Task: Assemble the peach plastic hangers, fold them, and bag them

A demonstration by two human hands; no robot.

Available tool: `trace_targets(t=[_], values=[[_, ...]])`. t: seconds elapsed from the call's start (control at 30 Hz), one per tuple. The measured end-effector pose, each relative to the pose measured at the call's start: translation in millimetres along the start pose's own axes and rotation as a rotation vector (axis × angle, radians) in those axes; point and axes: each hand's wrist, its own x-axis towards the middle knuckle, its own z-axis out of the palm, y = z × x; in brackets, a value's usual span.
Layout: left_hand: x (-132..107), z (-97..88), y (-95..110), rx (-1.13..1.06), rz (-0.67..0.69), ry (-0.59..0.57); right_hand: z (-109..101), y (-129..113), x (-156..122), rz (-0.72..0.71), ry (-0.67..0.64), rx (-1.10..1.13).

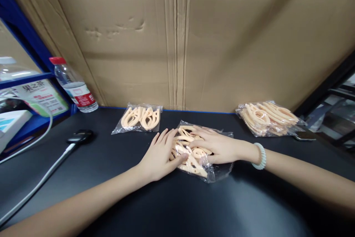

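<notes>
A clear plastic bag (191, 168) of flat, cream-coloured looped pieces lies on the black table (177, 211) in front of me. My left hand (161, 155) rests on the bag's left side, fingers stretched out and the thumb over the pieces. From the right, my right hand (213, 144) lies across the top and right part of the bag, fingers spread over the plastic. Both palms hide parts of the bag. A pale beaded band (260, 156) circles my right wrist.
Behind stands a cardboard wall (124, 44). A smaller bag of similar pieces (140, 118) lies at the back left, a stack of bagged pieces (267, 118) at the back right. A bottle (76, 87), black device (80, 136) and white cable (36, 189) are on the left.
</notes>
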Motion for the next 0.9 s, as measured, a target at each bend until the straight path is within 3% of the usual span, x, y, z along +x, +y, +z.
trace_targets(t=[0.2, 0.37, 0.63, 0.9], values=[[2.0, -5.6, -2.0, -0.072, 0.032, -0.036, -0.1, -6.0, -14.6, 0.054, -0.012, 0.008], [16.5, -12.0, -16.4, -0.274, 0.007, 0.064, -1.9, -14.7, -19.5, 0.102, -0.019, 0.038], [22.2, -18.6, -21.9, -0.256, -0.086, -0.058, 1.2, -23.8, -17.0, 0.110, -0.022, 0.071], [20.4, -21.2, -14.5, -0.245, -0.038, -0.107, 2.7, -27.8, -11.5, 0.112, -0.004, 0.088]])
